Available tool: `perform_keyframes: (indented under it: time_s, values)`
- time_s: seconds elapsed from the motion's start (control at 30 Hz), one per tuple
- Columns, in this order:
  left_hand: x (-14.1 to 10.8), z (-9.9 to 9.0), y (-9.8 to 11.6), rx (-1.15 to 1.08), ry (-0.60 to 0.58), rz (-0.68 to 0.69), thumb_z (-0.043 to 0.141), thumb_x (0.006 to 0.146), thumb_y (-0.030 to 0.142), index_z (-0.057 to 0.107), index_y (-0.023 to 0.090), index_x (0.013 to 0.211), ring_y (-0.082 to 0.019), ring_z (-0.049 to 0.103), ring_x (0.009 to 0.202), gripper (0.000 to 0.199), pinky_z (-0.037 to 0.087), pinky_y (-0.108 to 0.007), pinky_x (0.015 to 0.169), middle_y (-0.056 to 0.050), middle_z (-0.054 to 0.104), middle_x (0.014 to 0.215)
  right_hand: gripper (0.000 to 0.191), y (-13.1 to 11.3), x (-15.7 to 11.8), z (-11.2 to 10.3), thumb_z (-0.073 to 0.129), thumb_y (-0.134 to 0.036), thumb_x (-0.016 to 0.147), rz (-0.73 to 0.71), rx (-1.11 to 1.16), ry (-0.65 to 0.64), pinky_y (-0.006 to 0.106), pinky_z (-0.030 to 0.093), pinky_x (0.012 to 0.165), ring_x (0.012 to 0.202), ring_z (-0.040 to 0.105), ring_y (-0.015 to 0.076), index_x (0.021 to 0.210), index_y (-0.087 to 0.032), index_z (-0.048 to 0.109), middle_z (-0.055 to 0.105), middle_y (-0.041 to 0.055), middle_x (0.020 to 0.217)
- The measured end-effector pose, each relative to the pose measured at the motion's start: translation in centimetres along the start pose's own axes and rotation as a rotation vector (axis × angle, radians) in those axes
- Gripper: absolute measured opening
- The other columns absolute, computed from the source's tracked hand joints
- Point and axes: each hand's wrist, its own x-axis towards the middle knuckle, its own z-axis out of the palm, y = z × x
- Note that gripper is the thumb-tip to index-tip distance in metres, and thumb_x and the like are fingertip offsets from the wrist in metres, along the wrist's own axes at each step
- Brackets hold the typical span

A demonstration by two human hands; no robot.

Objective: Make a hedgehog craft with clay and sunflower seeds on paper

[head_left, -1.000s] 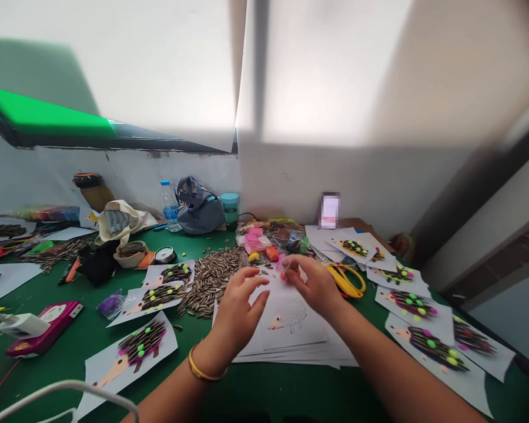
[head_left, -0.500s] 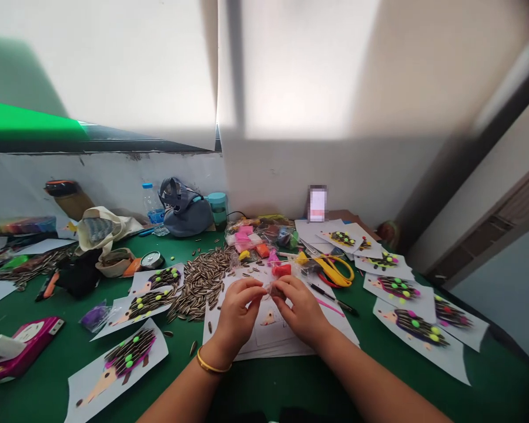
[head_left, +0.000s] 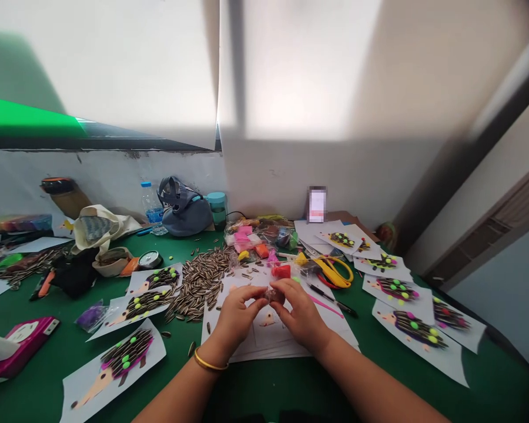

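Observation:
My left hand [head_left: 239,317] and my right hand [head_left: 302,311] meet above a stack of white paper [head_left: 264,346]. Between their fingertips is a small brown lump [head_left: 275,295] in clear plastic, pinched from both sides. Below them, the top sheet shows a small peach-coloured animal face [head_left: 270,319]. A heap of striped sunflower seeds [head_left: 203,279] lies left of the paper. Just beyond my right fingers sits a red packet [head_left: 281,271].
Seed hedgehog pictures lie at the left [head_left: 127,358] and the right [head_left: 418,329]. Yellow-handled scissors [head_left: 337,271] and a black pen [head_left: 332,298] rest right of the paper. Colourful clay bags [head_left: 264,232], a blue bag [head_left: 187,214] and a phone [head_left: 317,205] stand behind.
My hands have drawn slightly apart, and more of the brown lump in its plastic shows between them. The view has shifted slightly.

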Motion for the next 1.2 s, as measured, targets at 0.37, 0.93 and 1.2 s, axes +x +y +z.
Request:
perform_keyframes:
  time_s: [0.37, 0.93, 1.2]
  values:
    - [-0.4, 0.3, 0.3, 0.013, 0.040, 0.049, 0.063, 0.087, 0.025, 0.072, 0.023, 0.096, -0.020, 0.068, 0.088, 0.012, 0.053, -0.036, 0.084, -0.004, 0.075, 0.093, 0.029, -0.8, 0.3, -0.4, 0.061, -0.025, 0.088, 0.026, -0.039, -0.070, 0.040, 0.052, 0.087, 0.099, 0.059, 0.0239, 0.117, -0.024, 0.058, 0.061, 0.0091, 0.108]
    - [-0.6, 0.0, 0.4, 0.169, 0.084, 0.233, 0.062, 0.090, 0.023, 0.071, 0.023, 0.095, -0.019, 0.066, 0.087, 0.011, 0.048, -0.041, 0.093, -0.003, 0.074, 0.089, 0.016, -1.3, 0.2, -0.4, 0.053, -0.022, 0.091, -0.013, -0.084, -0.050, 0.036, 0.050, 0.080, 0.090, 0.057, 0.0216, 0.106, -0.022, 0.061, 0.062, 0.0071, 0.096]
    - [-0.5, 0.1, 0.3, 0.049, 0.069, 0.173, 0.063, 0.089, 0.025, 0.071, 0.022, 0.091, -0.019, 0.066, 0.086, 0.009, 0.053, -0.034, 0.080, -0.004, 0.073, 0.087, 0.013, -1.4, 0.1, -0.4, 0.053, -0.022, 0.091, -0.009, -0.054, -0.041, 0.036, 0.050, 0.079, 0.088, 0.057, 0.0211, 0.101, -0.021, 0.061, 0.062, 0.0073, 0.093]
